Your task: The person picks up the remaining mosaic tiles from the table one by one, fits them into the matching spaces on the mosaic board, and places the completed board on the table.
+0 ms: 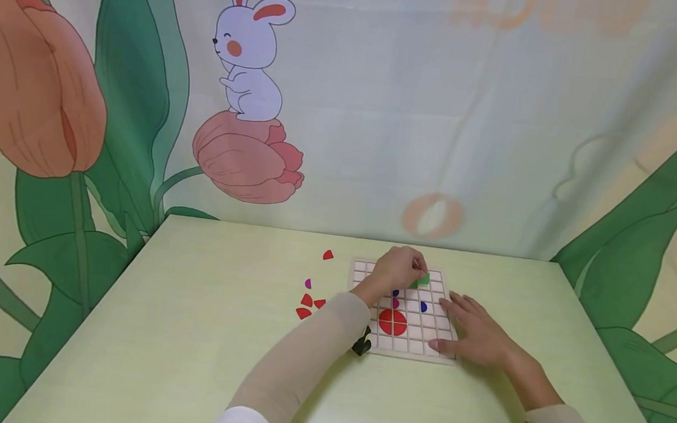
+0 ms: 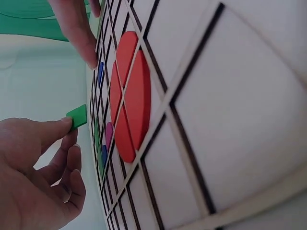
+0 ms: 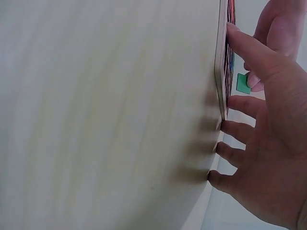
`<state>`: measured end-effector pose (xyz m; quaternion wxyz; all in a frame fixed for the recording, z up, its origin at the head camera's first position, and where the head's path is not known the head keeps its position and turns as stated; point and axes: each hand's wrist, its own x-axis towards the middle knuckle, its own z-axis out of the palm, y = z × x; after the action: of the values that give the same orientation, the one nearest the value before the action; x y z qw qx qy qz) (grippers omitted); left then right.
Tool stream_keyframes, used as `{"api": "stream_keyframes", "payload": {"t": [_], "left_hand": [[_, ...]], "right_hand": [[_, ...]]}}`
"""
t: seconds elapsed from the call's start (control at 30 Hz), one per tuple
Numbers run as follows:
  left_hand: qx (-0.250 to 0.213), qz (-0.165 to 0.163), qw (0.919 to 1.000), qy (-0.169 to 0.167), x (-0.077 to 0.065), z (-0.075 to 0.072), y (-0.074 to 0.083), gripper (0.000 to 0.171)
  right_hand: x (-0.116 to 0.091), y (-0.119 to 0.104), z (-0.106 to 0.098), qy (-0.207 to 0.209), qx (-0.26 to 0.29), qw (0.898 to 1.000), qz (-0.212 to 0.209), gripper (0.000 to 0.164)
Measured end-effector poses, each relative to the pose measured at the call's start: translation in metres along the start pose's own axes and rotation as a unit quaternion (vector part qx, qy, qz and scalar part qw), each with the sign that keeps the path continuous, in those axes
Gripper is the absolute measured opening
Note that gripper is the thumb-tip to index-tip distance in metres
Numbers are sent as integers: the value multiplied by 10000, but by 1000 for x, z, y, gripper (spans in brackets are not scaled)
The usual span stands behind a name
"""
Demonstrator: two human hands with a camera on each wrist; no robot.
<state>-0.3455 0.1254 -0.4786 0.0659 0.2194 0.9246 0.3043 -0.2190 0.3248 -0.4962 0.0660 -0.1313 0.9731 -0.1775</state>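
A green square tile (image 2: 79, 115) is pinched between the thumb and fingertip of the left hand (image 1: 394, 268), held just over a gridded board (image 1: 418, 333), toward 1 o'clock from its centre. The tile, thin, plain and straight-edged, is tipped at a slant. More green, partly hidden by the hand, is seen in the grid beside it. The right hand (image 1: 476, 333), fingers spread, is rested against the board at 3 o'clock, its thumb laid over the pale wooden rim.

Near 7 o'clock from the board's centre, a red disc (image 1: 399, 328) is formed by four quarters parted by the grid's ridges. A purple piece (image 1: 395, 303) is set at its 12 o'clock, a blue half-round (image 1: 423, 306) at 2 o'clock. Off the board, red wedges (image 1: 304, 313) are scattered at 9 o'clock.

Only a narrow strip of tabletop (image 1: 192, 319) is left at 12 o'clock, where the table is backed by a printed cloth (image 1: 350, 109); wider room is afforded at 3, 6 and 9 o'clock.
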Motion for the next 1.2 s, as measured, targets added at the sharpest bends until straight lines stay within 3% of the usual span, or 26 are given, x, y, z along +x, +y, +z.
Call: {"api": "stream_keyframes", "payload": {"t": [0.27,0.63,1.2], "left_hand": [[153,81,9998,-84,2,7,-2,6],[375,96,9992,71,3,9,0,7],[622,258,9975,-195,9,16,-2,7]], "right_hand": [[-1,0,-1,-3,82,9999,-69,101],[1,-1,1,-30,78,10000,30,103],[1,-1,-1,-74,131,9999,20,101]]}}
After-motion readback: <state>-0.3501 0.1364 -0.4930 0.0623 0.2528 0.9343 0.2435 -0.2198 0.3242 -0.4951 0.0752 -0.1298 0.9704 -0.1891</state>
